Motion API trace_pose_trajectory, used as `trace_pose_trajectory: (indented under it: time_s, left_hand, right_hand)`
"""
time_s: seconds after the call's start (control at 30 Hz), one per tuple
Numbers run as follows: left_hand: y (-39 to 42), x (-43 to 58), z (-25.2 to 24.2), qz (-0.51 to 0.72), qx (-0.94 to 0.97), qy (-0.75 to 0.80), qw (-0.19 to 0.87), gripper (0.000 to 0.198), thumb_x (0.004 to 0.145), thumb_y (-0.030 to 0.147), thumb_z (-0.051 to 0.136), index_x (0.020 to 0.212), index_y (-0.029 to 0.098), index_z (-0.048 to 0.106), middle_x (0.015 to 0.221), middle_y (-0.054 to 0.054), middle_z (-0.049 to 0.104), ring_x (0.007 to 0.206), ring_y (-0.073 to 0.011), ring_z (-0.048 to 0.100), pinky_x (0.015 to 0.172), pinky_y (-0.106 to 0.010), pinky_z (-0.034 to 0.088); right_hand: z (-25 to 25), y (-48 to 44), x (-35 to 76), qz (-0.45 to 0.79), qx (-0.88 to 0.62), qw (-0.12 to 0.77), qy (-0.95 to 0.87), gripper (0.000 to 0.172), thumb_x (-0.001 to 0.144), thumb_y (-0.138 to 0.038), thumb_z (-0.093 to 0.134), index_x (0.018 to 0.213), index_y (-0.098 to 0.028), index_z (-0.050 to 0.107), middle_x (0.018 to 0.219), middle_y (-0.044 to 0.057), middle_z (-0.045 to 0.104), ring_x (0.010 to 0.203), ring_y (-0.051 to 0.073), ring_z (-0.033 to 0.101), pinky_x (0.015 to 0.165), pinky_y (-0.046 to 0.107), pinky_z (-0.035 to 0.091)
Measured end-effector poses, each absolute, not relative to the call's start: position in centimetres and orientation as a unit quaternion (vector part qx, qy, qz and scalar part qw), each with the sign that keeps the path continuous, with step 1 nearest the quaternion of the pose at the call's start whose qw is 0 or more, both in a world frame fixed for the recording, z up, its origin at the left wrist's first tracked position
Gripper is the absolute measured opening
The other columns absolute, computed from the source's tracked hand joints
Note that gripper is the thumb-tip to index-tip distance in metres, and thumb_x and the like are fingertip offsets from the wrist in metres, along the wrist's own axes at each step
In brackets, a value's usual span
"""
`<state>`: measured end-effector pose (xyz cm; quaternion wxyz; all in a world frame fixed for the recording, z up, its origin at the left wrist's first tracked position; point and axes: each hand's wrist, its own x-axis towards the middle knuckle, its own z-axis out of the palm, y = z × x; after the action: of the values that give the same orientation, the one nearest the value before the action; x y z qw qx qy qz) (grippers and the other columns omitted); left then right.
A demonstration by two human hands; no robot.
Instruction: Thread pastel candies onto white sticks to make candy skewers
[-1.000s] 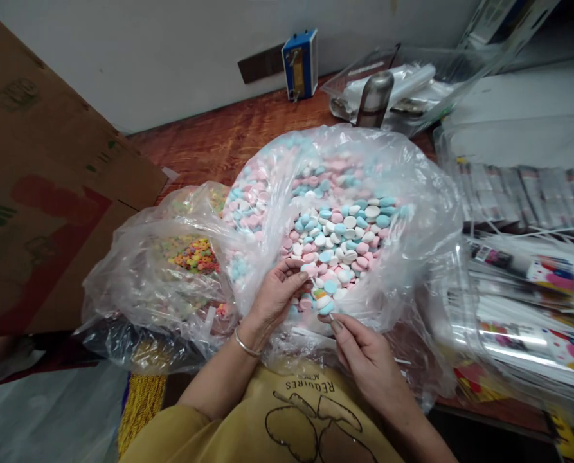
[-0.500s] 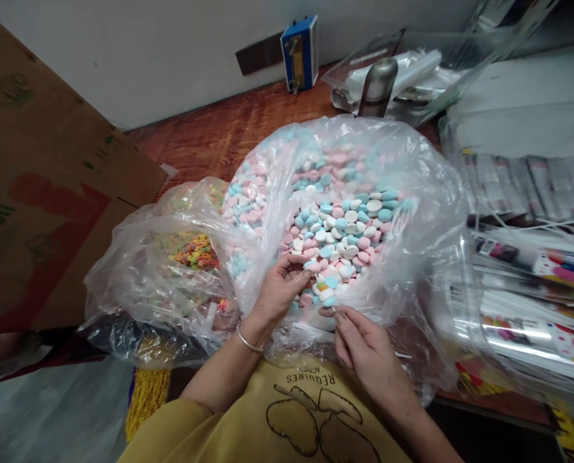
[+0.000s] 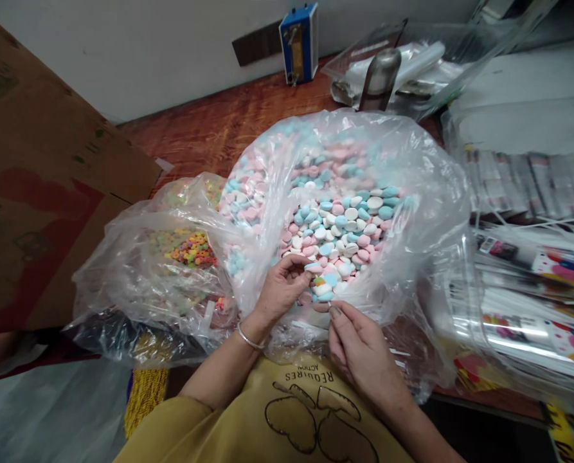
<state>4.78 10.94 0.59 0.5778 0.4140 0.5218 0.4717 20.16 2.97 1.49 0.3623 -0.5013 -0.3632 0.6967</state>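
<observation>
A large clear plastic bag (image 3: 426, 193) lies open, full of pink, white and blue disc-shaped candies (image 3: 337, 225). My left hand (image 3: 281, 289), with a bangle at the wrist, pinches a pale disc candy (image 3: 312, 267) between thumb and fingertips. Close by, my right hand (image 3: 358, 341) is closed in a pinch at the lower end of a short stack of candies (image 3: 322, 289), blue, white and a small orange one, which looks like a candy skewer. Its stick is hardly visible now. Both hands are over the bag's near edge.
Left of the candies is a clear bag of small colourful rings (image 3: 195, 249), beside a tall cardboard box (image 3: 40, 193). Behind stand a metal bottle (image 3: 380, 80) and a blue box (image 3: 300, 45). Clear trays with printed packets (image 3: 532, 321) are on the right of the wooden table (image 3: 190, 122).
My right hand has shifted slightly up and left, nearer my left hand. The left hand stays almost in place, still pinching a candy. The camera view has moved a little.
</observation>
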Motion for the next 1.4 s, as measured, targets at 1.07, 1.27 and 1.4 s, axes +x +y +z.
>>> trace_pose_trajectory:
  time_s: [1.07,1.27,1.4]
  left_hand:
    - [13.8,-17.1,0.1,0.209,0.595,0.776,-0.026,0.029,0.091,0.011,0.056,0.102,0.023,0.080,0.119,-0.012,0.072,0.114,-0.0291,0.063,0.106,-0.044,0.045]
    - [14.2,-17.6,-1.5,0.185,0.589,0.786,-0.015,0.018,0.093,0.020,0.059,0.092,0.020,0.077,0.105,-0.013,0.076,0.103,-0.0283,0.066,0.099,-0.042,0.045]
    - [14.6,-18.0,-1.1,0.211,0.545,0.811,-0.028,0.028,0.099,0.021,0.049,0.112,0.015,0.073,0.110,-0.016,0.076,0.103,-0.0270,0.069,0.096,-0.038,0.048]
  right_hand:
    - [-0.7,3.3,18.8,0.594,-0.555,0.333,-0.478,0.045,0.097,-0.066,0.054,0.096,-0.021,0.061,0.056,-0.006,0.042,0.049,0.013,0.040,0.046,0.026,0.030]
    - [-0.8,3.6,19.1,0.586,-0.568,0.338,-0.468,0.047,0.096,-0.066,0.055,0.075,-0.023,0.052,0.056,-0.005,0.041,0.048,0.012,0.036,0.043,0.025,0.027]
    - [-0.4,3.7,19.1,0.594,-0.568,0.328,-0.466,0.049,0.095,-0.068,0.055,0.075,-0.023,0.053,0.057,-0.005,0.041,0.049,0.012,0.038,0.044,0.025,0.030]
